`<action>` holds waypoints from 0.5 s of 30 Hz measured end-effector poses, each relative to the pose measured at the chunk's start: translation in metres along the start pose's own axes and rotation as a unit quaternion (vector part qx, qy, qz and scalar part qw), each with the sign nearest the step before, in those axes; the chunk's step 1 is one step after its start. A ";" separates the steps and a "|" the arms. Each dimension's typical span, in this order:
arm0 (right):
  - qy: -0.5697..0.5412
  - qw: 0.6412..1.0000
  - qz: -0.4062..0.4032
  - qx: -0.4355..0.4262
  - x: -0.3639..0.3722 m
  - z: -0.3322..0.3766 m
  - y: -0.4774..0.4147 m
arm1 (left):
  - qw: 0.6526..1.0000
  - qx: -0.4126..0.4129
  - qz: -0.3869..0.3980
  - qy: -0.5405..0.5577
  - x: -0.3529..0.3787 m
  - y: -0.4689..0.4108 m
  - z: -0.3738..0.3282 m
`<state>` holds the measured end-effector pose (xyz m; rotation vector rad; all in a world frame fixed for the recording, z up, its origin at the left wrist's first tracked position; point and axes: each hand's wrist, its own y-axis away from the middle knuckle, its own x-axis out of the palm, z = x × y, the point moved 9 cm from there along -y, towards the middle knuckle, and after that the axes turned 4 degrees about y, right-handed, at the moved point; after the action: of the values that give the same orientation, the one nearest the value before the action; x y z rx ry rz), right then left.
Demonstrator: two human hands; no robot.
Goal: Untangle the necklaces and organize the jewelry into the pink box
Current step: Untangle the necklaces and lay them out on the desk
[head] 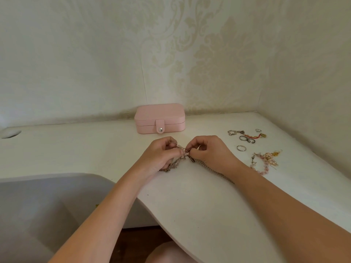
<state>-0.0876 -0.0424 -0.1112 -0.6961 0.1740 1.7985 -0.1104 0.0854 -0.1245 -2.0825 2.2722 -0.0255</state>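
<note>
A knot of tangled necklaces (179, 161) lies on the white table in the middle. My left hand (161, 154) and my right hand (210, 150) both pinch the chains at the knot, fingertips almost touching. One chain trails out under my right wrist (218, 173), others under my left palm. The pink box (160, 118) stands closed, snap strap fastened, against the wall behind my hands. To the right lie a silver chain bracelet (235, 132), dark rings (247, 139), a silver ring (241, 148), a pink bead bracelet (263, 168) and gold earrings (272, 157).
The white table (190, 202) has a curved front edge and meets patterned walls at the back and right. A cable hole (11, 133) sits at the far left. A grey chair back (47, 205) stands at the lower left.
</note>
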 end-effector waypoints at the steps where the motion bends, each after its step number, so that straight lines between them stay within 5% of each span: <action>1: -0.009 1.000 0.002 0.003 0.000 -0.001 0.000 | 1.000 0.010 -0.023 -0.016 -0.003 0.000 -0.001; 6: -0.050 0.999 0.004 0.017 0.000 -0.003 0.000 | 0.982 0.077 -0.121 -0.119 -0.016 -0.002 -0.007; 15: -0.069 0.997 0.022 0.021 0.004 -0.005 -0.001 | 0.973 0.079 -0.062 -0.206 -0.006 -0.004 -0.007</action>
<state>-0.0851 -0.0410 -0.1175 -0.5396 0.1344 1.8736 -0.1063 0.0907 -0.1174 -1.9295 1.8362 0.1942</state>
